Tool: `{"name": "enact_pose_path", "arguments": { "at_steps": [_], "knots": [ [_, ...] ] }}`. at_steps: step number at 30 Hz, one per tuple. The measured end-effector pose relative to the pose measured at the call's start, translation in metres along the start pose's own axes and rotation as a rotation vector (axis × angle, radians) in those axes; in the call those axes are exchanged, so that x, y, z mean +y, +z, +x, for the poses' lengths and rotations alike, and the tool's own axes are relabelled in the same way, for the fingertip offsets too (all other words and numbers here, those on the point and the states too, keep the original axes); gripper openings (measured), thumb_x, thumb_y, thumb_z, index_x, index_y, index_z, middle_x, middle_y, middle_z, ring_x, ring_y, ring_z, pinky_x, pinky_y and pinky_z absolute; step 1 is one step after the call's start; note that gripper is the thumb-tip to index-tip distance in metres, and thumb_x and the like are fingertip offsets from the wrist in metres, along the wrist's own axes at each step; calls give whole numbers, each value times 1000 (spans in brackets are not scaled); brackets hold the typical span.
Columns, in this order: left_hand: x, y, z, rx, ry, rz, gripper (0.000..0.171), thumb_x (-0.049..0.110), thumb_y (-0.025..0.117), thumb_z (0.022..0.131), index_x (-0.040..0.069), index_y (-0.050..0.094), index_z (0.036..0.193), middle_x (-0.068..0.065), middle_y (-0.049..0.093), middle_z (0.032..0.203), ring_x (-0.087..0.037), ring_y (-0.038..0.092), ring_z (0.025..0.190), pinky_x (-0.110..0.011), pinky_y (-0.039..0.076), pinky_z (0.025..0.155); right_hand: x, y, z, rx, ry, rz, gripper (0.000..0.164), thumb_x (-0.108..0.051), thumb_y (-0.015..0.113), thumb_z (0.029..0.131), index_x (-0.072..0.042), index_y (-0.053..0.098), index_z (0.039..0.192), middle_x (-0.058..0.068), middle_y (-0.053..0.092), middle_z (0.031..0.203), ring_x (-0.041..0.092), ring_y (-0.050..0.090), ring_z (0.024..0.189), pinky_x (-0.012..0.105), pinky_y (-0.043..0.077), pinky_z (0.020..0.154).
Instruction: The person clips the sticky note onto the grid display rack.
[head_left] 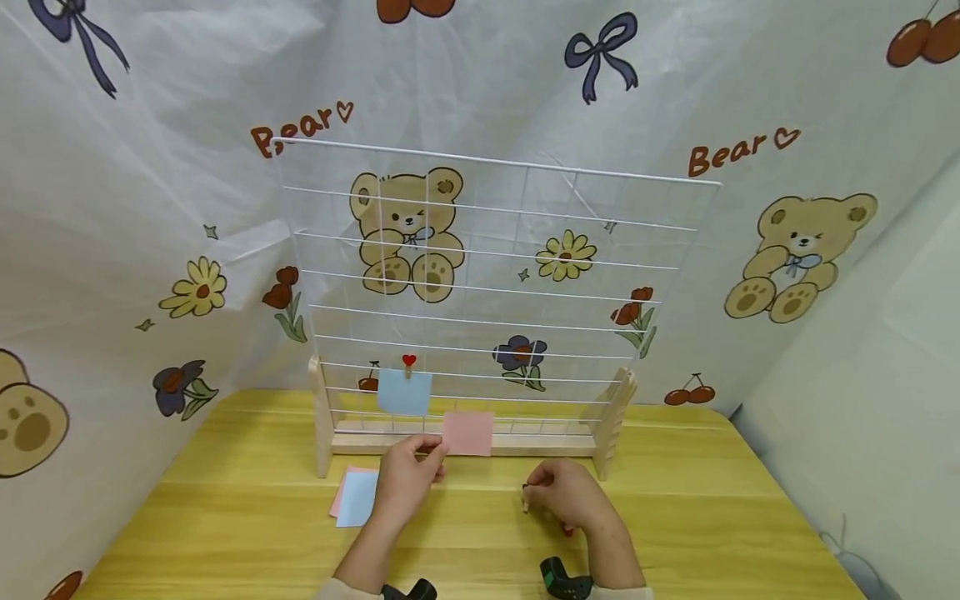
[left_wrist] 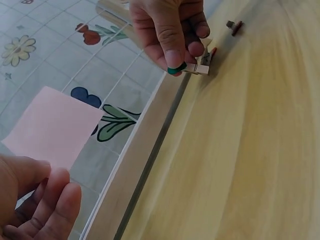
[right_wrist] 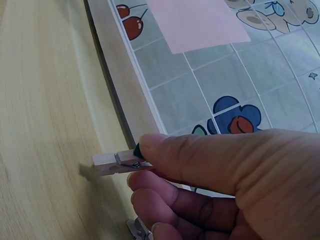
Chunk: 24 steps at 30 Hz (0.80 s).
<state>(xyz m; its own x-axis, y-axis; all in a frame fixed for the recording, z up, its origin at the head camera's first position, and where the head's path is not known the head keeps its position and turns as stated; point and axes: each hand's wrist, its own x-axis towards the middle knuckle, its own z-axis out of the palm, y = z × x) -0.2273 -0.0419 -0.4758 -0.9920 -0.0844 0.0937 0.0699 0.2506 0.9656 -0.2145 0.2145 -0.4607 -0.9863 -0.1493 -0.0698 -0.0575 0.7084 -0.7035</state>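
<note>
My left hand [head_left: 407, 481] pinches a pink paper square [head_left: 468, 434] by its lower left corner, in front of the lower wires of a white grid rack [head_left: 495, 161]. Thumb and fingers of my right hand [head_left: 576, 497] pinch a small wooden clothespin [right_wrist: 107, 165] with a green piece at its held end. In the right wrist view the clothespin's free end points away from the hand, just above the tabletop. A blue paper square [head_left: 403, 393] hangs on the rack, under a clothespin with a red heart [head_left: 408, 361].
Light blue paper [head_left: 356, 502] lies over pink paper on the table, left of my left forearm. A loose clothespin [left_wrist: 234, 28] with red on it lies near my right hand. The rack's wooden base [head_left: 543, 447] stands before a printed bear cloth [head_left: 480, 92].
</note>
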Motion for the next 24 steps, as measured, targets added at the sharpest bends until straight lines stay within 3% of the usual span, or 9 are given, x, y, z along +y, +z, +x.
{"name": "enact_pose_path", "arguments": {
  "at_steps": [7,11,17,24],
  "knots": [
    [0,9,9,16,26,-24,17,17,71,97,3,75,106,-17,76,89,-29,76,73,-30,62,64,-2,3,4,29,8,-7,6,-12,76,90,-9,73,94,0,66,80,14,54,62,29,44,45],
    [-2,15,14,19,32,-27,17,18,71,97,4,75,106,-12,76,89,-22,75,70,-27,61,64,-1,1,4,52,33,-11,8,-12,76,89,-9,74,96,0,69,84,14,56,67,29,46,49],
    [-5,19,19,86,47,-20,14,17,71,96,6,76,104,-9,74,89,-15,72,66,-22,59,62,-2,4,4,71,38,0,4,-16,78,90,-13,76,92,0,70,85,14,55,68,28,45,46],
    [-10,27,21,138,71,-29,14,13,72,95,4,77,104,-9,75,91,-12,71,65,-20,58,59,-6,7,10,130,-2,-78,3,-16,76,92,-14,77,94,-1,75,93,13,58,79,31,50,70]
  ]
}}
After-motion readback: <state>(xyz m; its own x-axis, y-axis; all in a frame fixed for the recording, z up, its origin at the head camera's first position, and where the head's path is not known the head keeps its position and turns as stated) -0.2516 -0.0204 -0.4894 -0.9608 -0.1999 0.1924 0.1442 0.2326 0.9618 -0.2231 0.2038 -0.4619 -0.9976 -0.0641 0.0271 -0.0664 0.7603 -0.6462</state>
